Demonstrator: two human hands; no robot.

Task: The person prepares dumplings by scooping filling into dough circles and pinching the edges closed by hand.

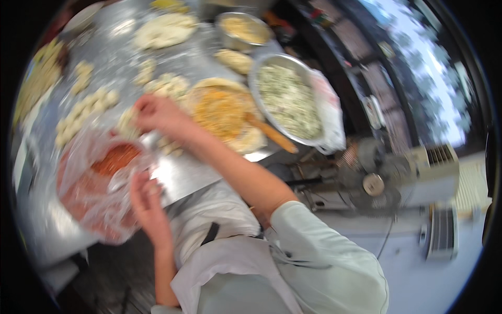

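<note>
My left hand (147,200) is at the near right edge of a large bowl draped with clear plastic (106,204), its fingers partly curled. Reddish minced filling (116,159) shows through the opening in the plastic. Farther in, my right hand (159,115) hovers by a cluster of small dough pieces (127,122), thumb and fingers bent together. Blur hides whether either hand holds anything. Right of that hand, a bowl of orange-yellow filling (221,112) has a wooden-handled utensil (274,135) leaning out of it.
Rows of dough pieces (86,110) lie on the metal table (188,178). A metal basin of pale green chopped filling (288,102) and a metal pot (243,33) stand at the right. Flattened dough (166,31) lies at the back. A fan (370,184) stands beyond the table.
</note>
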